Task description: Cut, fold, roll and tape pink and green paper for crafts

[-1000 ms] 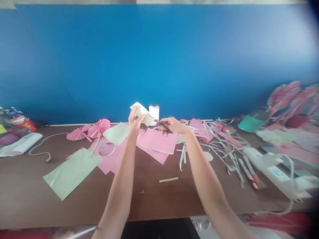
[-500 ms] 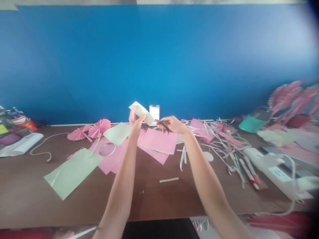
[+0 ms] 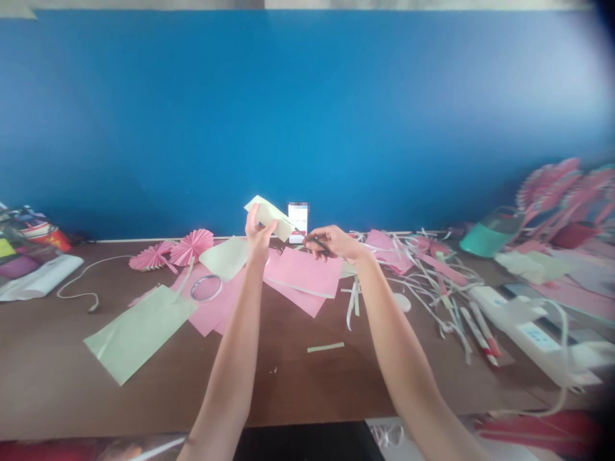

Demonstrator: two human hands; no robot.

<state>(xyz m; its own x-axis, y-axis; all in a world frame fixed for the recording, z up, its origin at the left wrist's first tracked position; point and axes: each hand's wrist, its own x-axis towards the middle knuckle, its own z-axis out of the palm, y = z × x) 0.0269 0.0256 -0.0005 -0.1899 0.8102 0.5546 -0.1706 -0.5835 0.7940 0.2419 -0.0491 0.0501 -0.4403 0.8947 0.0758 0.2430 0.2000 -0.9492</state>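
Note:
Pinched between the thumb and fingers of my left hand is a folded piece of pale green paper, held tilted above the table. My right hand is closed around dark-handled scissors. Their tips point left, at the right end of the green paper. Whether the blades are apart is too small to tell. Below the hands lie pink paper sheets. A phone with a lit screen stands upright just behind the scissors.
Green sheet, tape roll and pleated pink paper fans lie left. White paper strips, markers and a power strip crowd the right. A narrow green strip lies near the front. A blue panel rises behind the table.
My left hand and the green paper have shifted slightly left. The scissors have drawn back a little from the paper's end, and more of the phone shows.

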